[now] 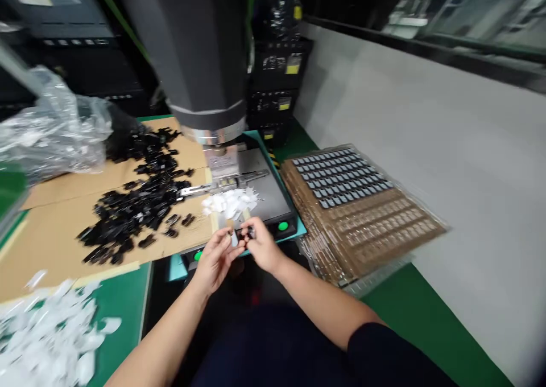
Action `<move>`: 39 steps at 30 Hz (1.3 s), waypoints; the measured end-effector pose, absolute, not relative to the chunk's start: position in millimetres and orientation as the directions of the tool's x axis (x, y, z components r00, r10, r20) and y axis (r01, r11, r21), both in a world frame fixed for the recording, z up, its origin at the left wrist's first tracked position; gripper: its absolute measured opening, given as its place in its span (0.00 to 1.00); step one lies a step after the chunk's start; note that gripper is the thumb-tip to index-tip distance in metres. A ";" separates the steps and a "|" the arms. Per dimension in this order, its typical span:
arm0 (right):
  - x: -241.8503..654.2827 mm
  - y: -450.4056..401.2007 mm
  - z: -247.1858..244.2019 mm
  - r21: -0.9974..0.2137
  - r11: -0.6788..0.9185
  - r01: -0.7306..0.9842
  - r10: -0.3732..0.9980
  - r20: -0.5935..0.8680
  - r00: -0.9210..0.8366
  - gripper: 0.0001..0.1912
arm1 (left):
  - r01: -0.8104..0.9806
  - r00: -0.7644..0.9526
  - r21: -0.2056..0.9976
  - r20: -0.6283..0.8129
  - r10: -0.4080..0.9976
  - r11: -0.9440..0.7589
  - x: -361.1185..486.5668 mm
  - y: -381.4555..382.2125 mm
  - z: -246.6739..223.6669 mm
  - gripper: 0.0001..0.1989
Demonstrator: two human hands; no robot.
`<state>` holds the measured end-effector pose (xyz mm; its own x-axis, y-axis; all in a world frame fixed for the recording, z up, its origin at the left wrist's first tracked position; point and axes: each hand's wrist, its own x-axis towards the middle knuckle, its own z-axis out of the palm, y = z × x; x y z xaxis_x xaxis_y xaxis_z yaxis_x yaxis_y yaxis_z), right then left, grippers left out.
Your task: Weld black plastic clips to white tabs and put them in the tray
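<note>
Brown tray stack (partly filled), clear plastic bag, green buttons.

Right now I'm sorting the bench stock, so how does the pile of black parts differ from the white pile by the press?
The black parts are dark, many, and scattered widely over the cardboard sheet. The white pieces are pale, fewer, and heaped tightly on the machine's grey plate. The black parts lie left of the press head, the white pieces right under its front. Both are small loose pieces.
</note>
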<state>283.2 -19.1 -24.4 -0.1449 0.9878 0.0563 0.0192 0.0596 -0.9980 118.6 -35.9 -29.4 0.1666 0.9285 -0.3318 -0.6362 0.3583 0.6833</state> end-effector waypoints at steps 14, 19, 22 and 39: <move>374.5 -43.6 -8.8 -0.761 0.234 0.605 0.968 0.242 -0.069 0.12 | -0.264 0.267 0.856 -0.378 0.887 0.444 133.9 -62.1 -46.1 0.25; 479.4 -25.8 0.6 -0.727 -0.020 0.686 0.969 0.154 0.191 0.08 | 0.000 0.403 0.922 -0.354 0.844 0.386 128.4 -61.0 -47.5 0.23; 550.1 -14.3 3.1 -0.724 -0.291 0.626 0.916 -0.021 0.401 0.10 | 0.161 0.509 0.935 -0.352 0.785 0.315 129.1 -63.3 -52.1 0.23; 598.4 -9.8 -8.6 -0.531 -0.229 0.816 0.959 0.019 0.282 0.10 | 0.502 0.553 0.765 -0.642 0.531 0.402 145.3 -123.7 -125.1 0.31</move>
<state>598.4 -9.8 -8.6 0.2822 0.9592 0.0192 0.8159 -0.2295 -0.5307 145.3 -123.7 -125.1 0.5529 0.5311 -0.6420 0.5025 0.4021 0.7654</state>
